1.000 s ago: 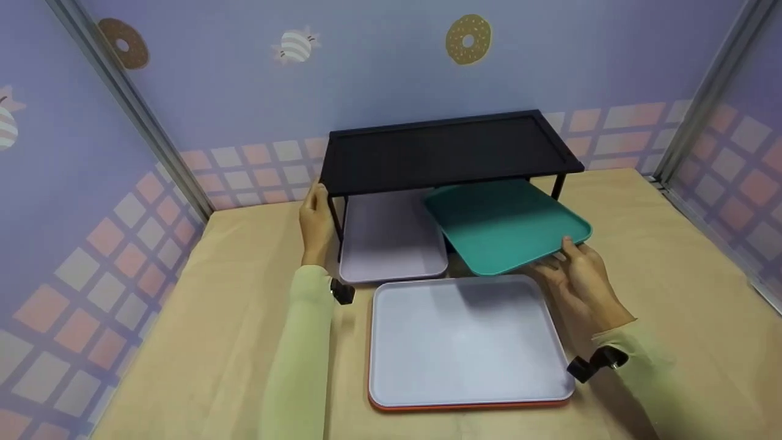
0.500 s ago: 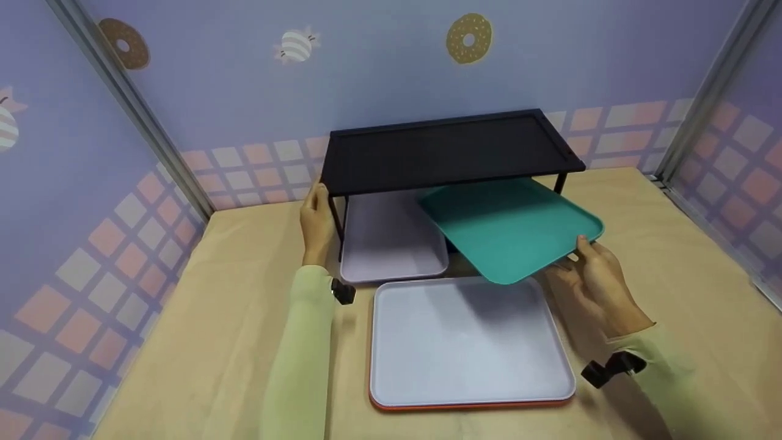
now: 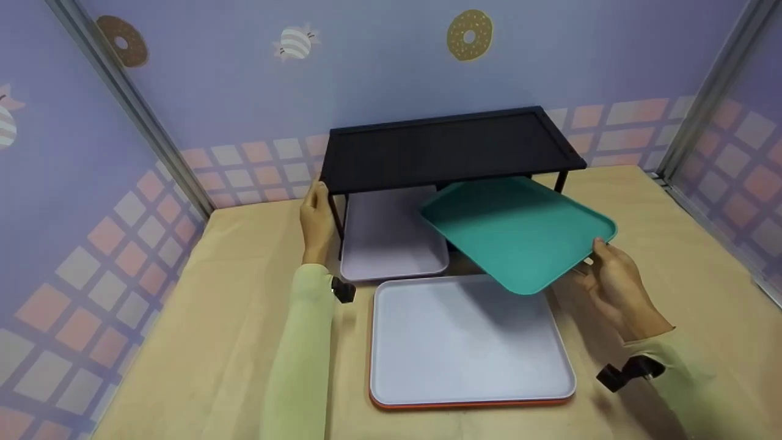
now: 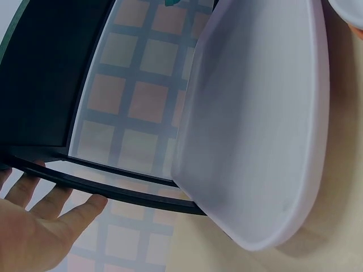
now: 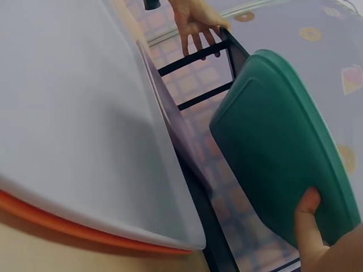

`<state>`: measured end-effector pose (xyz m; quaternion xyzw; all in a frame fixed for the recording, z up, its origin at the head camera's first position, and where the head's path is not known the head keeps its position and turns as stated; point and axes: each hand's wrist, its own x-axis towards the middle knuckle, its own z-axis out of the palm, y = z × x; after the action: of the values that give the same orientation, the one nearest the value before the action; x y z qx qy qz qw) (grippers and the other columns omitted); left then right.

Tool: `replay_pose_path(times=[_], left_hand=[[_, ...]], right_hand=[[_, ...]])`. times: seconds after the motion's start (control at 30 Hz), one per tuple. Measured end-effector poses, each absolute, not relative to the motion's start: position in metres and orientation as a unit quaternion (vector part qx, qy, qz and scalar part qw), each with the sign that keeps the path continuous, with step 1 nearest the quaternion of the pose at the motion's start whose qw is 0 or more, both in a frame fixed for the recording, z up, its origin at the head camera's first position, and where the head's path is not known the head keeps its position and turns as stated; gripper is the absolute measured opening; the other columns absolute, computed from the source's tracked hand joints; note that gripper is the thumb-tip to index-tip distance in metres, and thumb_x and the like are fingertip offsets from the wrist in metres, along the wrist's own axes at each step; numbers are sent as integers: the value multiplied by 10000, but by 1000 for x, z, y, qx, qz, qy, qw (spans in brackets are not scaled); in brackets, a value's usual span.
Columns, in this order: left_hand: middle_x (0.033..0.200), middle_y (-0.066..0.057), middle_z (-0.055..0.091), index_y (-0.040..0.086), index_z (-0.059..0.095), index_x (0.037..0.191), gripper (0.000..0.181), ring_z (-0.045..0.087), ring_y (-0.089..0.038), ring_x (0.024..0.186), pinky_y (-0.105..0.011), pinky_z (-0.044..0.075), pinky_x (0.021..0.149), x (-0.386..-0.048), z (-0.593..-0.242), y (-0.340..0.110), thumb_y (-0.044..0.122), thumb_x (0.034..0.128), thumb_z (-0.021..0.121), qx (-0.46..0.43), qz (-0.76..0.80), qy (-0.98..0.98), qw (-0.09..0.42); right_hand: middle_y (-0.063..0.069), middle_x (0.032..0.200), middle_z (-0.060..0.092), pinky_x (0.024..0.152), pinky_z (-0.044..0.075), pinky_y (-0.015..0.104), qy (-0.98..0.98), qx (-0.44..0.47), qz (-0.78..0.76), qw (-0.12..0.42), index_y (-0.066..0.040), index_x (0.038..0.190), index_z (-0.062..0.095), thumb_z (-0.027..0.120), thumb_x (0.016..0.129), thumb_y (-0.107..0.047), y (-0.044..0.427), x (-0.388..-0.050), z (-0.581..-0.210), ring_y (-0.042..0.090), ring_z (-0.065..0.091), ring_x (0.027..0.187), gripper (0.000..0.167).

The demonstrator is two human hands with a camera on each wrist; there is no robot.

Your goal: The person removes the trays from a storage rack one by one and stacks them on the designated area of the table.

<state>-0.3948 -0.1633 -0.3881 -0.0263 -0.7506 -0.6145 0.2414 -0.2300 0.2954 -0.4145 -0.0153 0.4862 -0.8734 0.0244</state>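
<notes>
Right hand [image 3: 623, 290]: we're seeing it pinching a teal rectangular tray [image 3: 522, 235]
Tray: poking partly from under a black flat-topped rack [image 3: 452, 150]
Left hand [image 3: 316, 220]: fingers nearly straight, touching rack's side

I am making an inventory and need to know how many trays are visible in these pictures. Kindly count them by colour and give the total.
Teal tray: 1
Lilac tray: 1
Whitish tray: 1
Orange tray, mostly hidden: 1
Total visible: 4
</notes>
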Motion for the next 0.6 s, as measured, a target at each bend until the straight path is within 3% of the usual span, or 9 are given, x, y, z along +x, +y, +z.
replay_pose_path(times=[0.13, 0.33, 0.6], left_hand=[[1578, -141, 454, 53, 467, 1532, 471, 394, -252, 1490, -303, 313, 1230, -395, -389, -164, 274, 1119, 423, -25, -613, -752, 241], [1592, -131, 438, 81, 455, 1545, 468, 384, -253, 1496, -329, 316, 1233, -394, -389, -163, 281, 1123, 413, -29, -615, -753, 233], [1579, -139, 456, 50, 456, 1539, 475, 393, -264, 1491, -336, 320, 1232, -396, -389, -165, 273, 1121, 419, -22, -612, -756, 231]], right_hand=[[-16, 1355, 465, 955, 567, 280, 487, -8, -873, 24, -36, 1597, 42, 365, 1100, -352, 300, -229, -413, 115, 632, 1133, 672], [-11, 1350, 451, 962, 558, 283, 491, -8, -871, 19, -50, 1551, 129, 359, 1099, -364, 302, -227, -411, 93, 601, 1150, 597], [7, 1392, 417, 959, 572, 291, 503, -22, -864, 23, 18, 1610, -92, 345, 1104, -369, 305, -223, -411, 93, 610, 1171, 772]])
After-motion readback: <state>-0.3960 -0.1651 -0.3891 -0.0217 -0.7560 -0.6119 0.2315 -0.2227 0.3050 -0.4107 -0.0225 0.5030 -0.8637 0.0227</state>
